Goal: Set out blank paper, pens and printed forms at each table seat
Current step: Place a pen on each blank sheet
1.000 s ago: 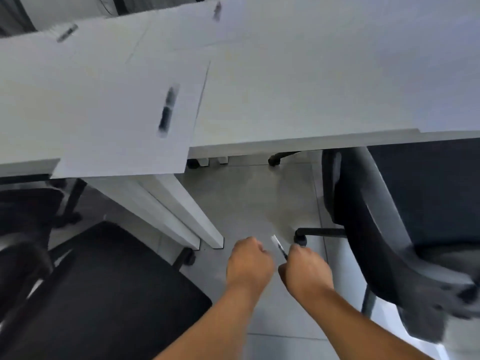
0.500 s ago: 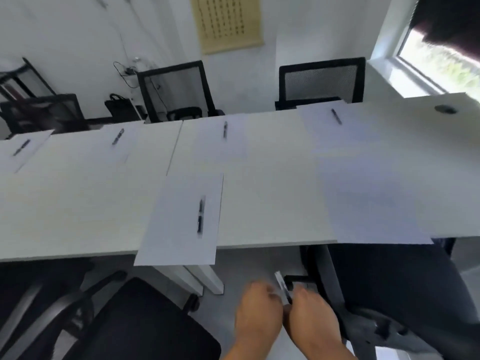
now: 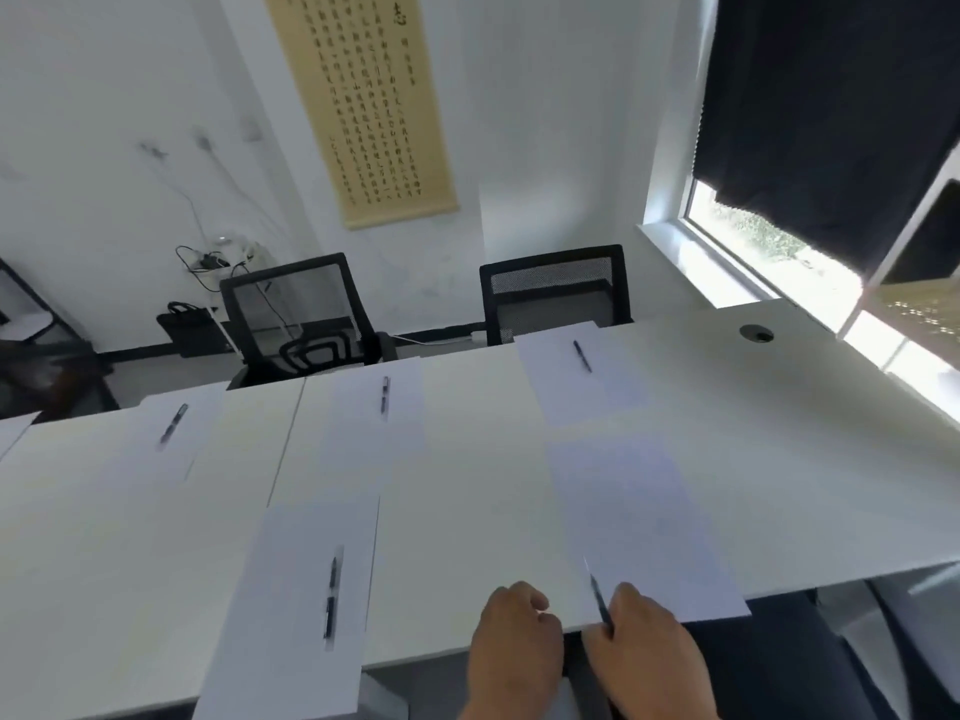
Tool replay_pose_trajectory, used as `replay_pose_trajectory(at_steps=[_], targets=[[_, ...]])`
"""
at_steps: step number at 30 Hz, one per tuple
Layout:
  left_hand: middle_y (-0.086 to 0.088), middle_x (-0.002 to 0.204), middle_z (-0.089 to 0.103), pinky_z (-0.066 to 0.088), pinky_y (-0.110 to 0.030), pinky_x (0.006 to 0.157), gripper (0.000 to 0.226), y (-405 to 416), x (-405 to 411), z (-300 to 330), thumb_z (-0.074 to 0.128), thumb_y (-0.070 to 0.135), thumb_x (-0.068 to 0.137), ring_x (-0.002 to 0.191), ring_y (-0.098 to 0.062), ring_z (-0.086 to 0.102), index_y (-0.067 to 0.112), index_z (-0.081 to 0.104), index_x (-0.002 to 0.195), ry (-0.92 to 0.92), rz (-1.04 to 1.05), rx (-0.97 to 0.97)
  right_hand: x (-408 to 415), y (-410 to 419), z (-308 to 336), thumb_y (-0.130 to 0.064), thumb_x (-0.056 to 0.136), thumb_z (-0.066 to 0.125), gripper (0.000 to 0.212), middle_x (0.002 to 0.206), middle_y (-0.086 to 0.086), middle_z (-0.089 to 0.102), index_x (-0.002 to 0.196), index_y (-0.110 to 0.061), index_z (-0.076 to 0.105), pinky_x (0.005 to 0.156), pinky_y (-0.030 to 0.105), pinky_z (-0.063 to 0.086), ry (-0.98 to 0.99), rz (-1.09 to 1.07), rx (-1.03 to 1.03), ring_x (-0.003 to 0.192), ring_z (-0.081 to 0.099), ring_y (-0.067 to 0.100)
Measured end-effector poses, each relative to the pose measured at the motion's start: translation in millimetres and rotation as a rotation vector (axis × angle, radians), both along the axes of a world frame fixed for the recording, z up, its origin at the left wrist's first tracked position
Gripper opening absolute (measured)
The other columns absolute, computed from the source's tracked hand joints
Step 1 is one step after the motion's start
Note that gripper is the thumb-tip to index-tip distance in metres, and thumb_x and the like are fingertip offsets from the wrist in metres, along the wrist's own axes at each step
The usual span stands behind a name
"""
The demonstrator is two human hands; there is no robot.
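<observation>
My right hand (image 3: 647,649) grips a dark pen (image 3: 596,592) whose tip points up and away over the near right sheet of paper (image 3: 636,522). My left hand (image 3: 517,641) is curled into a fist beside it at the front edge of the white table (image 3: 467,485); whether it holds anything is hidden. To the left lies another sheet (image 3: 301,589) with a pen (image 3: 331,597) on it. Three far sheets each carry a pen: left pen (image 3: 174,423), middle pen (image 3: 384,394), right pen (image 3: 582,356).
Two black mesh chairs (image 3: 296,309) (image 3: 553,288) stand behind the table's far side. A dark chair (image 3: 810,662) sits below the near edge at the right. A window (image 3: 769,241) with a dark blind is at the right, a scroll (image 3: 363,101) on the wall.
The view has swung up from the floor to the table and wall. Both hands have risen from below the table to its front edge, the pen still in my right hand.
</observation>
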State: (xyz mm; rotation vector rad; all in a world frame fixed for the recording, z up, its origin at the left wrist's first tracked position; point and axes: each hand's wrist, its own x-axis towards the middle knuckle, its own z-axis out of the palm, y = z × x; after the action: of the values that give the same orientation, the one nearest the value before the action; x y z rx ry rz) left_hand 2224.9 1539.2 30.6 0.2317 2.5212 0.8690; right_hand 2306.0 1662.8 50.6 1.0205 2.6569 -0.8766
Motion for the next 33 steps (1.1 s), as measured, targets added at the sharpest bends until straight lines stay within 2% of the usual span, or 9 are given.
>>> replay_pose_trajectory(at_steps=[6, 12, 16, 22, 25, 27, 30, 33], targets=[[0.012, 0.128, 0.065, 0.054, -0.027, 0.097, 0.032, 64.2, -12.0, 7.3, 0.05, 0.023, 0.095, 0.109, -0.01, 0.066, 0.032, 0.066, 0.122, -0.055, -0.019, -0.018, -18.4, 65.1, 2.2, -0.028, 0.095, 0.054, 0.012, 0.082, -0.006, 0.061, 0.087, -0.021, 0.049, 0.057, 0.025, 0.042, -0.002, -0.052, 0.044, 0.07, 0.059, 0.01], [0.012, 0.13, 0.066, 0.057, -0.03, 0.098, 0.036, 106.6, -40.0, 0.6, 0.052, 0.024, 0.097, 0.11, -0.011, 0.067, 0.031, 0.069, 0.128, -0.085, -0.054, -0.052, -42.5, 114.4, -6.6, -0.024, 0.093, 0.053, 0.011, 0.079, -0.005, 0.061, 0.085, -0.019, 0.048, 0.054, 0.027, 0.041, -0.031, -0.1, 0.052, 0.065, 0.059, 0.013], [0.011, 0.131, 0.066, 0.057, -0.031, 0.097, 0.036, 126.1, -63.5, -8.4, 0.053, 0.023, 0.097, 0.112, -0.012, 0.068, 0.031, 0.069, 0.128, -0.076, -0.095, -0.066, -57.3, 136.5, -16.4, -0.025, 0.092, 0.055, 0.008, 0.079, -0.005, 0.063, 0.087, -0.02, 0.051, 0.056, 0.027, 0.046, -0.076, -0.122, 0.031, 0.067, 0.062, 0.013], [0.01, 0.137, 0.057, 0.055, -0.03, 0.102, 0.034, 148.2, -91.1, -36.9, 0.054, 0.025, 0.103, 0.123, -0.011, 0.062, 0.03, 0.066, 0.135, 0.004, -0.267, -0.105, -80.6, 162.0, -39.4, -0.022, 0.093, 0.056, 0.011, 0.079, -0.003, 0.064, 0.085, -0.02, 0.049, 0.052, 0.028, 0.041, -0.143, -0.153, 0.005, 0.064, 0.061, 0.014], [0.011, 0.146, 0.05, 0.042, -0.029, 0.113, 0.042, 149.2, -95.2, -46.3, 0.057, 0.024, 0.103, 0.138, -0.013, 0.051, 0.031, 0.062, 0.144, 0.162, -0.375, -0.141, -88.2, 167.3, -46.4, -0.022, 0.093, 0.056, 0.012, 0.078, -0.003, 0.063, 0.084, -0.02, 0.048, 0.051, 0.028, 0.039, -0.151, -0.164, 0.002, 0.064, 0.06, 0.014], [0.011, 0.159, 0.043, 0.033, -0.031, 0.122, 0.049, 149.5, -97.1, -51.9, 0.06, 0.028, 0.103, 0.152, -0.014, 0.04, 0.032, 0.056, 0.152, 0.217, -0.425, -0.135, -90.1, 170.7, -51.8, -0.022, 0.093, 0.055, 0.011, 0.079, -0.003, 0.063, 0.084, -0.02, 0.049, 0.052, 0.028, 0.04, -0.172, -0.174, -0.003, 0.064, 0.06, 0.015], [0.007, 0.177, 0.025, 0.021, -0.036, 0.132, 0.061, 150.9, -98.3, -58.7, 0.061, 0.035, 0.105, 0.165, -0.016, 0.02, 0.033, 0.042, 0.164, 0.23, -0.507, -0.128, -89.8, 175.4, -58.2, -0.023, 0.093, 0.055, 0.011, 0.08, -0.003, 0.062, 0.085, -0.021, 0.048, 0.052, 0.028, 0.039, -0.19, -0.18, -0.007, 0.065, 0.06, 0.014], [0.006, 0.179, 0.023, 0.024, -0.037, 0.131, 0.067, 150.7, -96.5, -66.7, 0.064, 0.038, 0.104, 0.166, -0.017, 0.02, 0.032, 0.038, 0.166, 0.178, -0.511, -0.168, -88.6, 177.7, -62.7, -0.022, 0.092, 0.055, 0.013, 0.079, -0.003, 0.061, 0.083, -0.021, 0.047, 0.051, 0.028, 0.037, -0.206, -0.18, 0.0, 0.064, 0.057, 0.014]])
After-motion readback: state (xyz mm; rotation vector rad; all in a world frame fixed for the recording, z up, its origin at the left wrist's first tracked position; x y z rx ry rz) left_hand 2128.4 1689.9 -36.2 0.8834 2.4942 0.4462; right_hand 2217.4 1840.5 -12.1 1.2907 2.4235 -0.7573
